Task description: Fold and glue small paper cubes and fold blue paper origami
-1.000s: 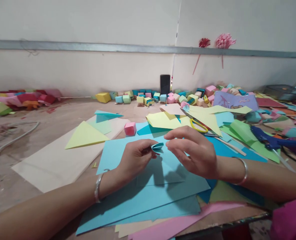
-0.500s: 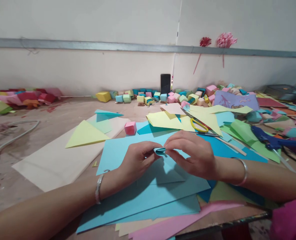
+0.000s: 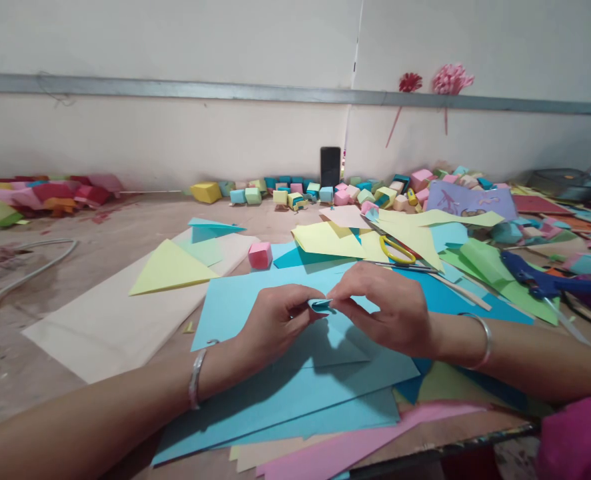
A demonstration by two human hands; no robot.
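Note:
A small folded piece of light blue paper (image 3: 319,306) is pinched between my two hands, just above the stack of blue sheets. My left hand (image 3: 280,317) closes on its left side, thumb and forefinger pressed together. From the right, the fingertips of my right hand (image 3: 385,307) grip its other edge. Part of the folded paper is hidden by my fingers. Beneath lie light blue sheets (image 3: 285,400), with shadows of the hands on them. A pink paper cube (image 3: 260,256) sits just beyond my left hand.
Yellow-handled scissors (image 3: 398,251) lie among paper scraps behind my right hand. A blue glue gun (image 3: 535,277) is at the right. Several small paper cubes (image 3: 280,198) line the wall beside an upright phone (image 3: 330,167). A white sheet (image 3: 110,327) lies at left, near a cable (image 3: 40,273).
Almost nothing differs. Both hands stay around the folded blue paper, and the right fingers have shifted very slightly.

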